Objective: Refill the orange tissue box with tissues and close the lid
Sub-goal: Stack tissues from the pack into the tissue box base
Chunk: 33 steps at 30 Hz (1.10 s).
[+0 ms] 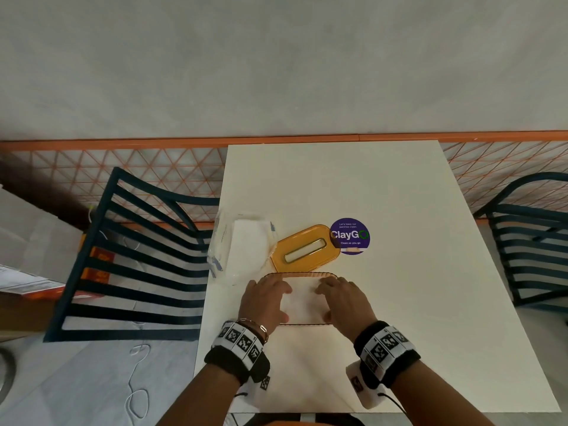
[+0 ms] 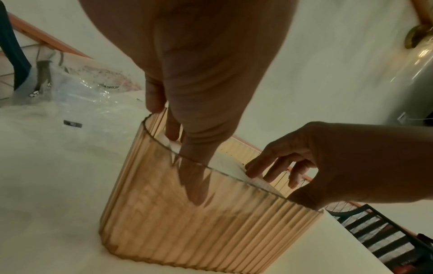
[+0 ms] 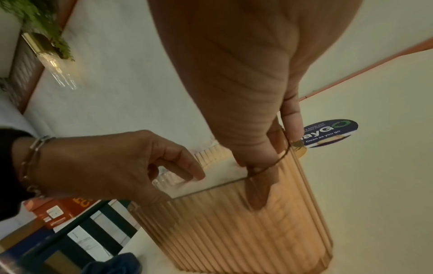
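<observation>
Tissue box [image 2: 211,231] ribbed translucent plastic; lid [image 1: 305,249] glossy; table [image 1: 399,302] matt, smooth.

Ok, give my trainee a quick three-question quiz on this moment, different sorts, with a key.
1. True or false: the orange lid is already on the tissue box.
2. Which lies partly under the lid's far right end? A) the purple sticker B) the plastic wrapper
3. Fill in: both hands, left hand and right hand, press the ____ down into the box.

Key: 1 false; 2 A; 3 tissues.
</observation>
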Each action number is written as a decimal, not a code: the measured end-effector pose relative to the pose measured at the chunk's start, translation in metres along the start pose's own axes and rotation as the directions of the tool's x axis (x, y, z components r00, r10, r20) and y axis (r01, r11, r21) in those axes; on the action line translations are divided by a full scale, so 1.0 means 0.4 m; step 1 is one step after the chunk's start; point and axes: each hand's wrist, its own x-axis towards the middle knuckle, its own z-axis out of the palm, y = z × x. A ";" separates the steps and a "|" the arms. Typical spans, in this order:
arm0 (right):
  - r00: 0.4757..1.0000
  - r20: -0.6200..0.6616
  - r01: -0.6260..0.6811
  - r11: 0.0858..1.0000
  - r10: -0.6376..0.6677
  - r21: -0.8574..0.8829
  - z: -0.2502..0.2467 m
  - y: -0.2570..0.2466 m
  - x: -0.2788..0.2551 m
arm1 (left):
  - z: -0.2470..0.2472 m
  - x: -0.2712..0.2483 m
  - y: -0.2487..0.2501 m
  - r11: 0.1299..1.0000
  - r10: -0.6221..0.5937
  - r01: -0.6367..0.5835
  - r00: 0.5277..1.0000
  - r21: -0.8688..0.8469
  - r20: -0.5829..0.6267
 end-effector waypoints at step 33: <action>0.909 0.081 -0.361 0.678 0.408 0.640 0.000 0.112 -0.003 | -0.021 0.237 -0.245 0.754 -0.631 0.625 0.775 -0.202 0.044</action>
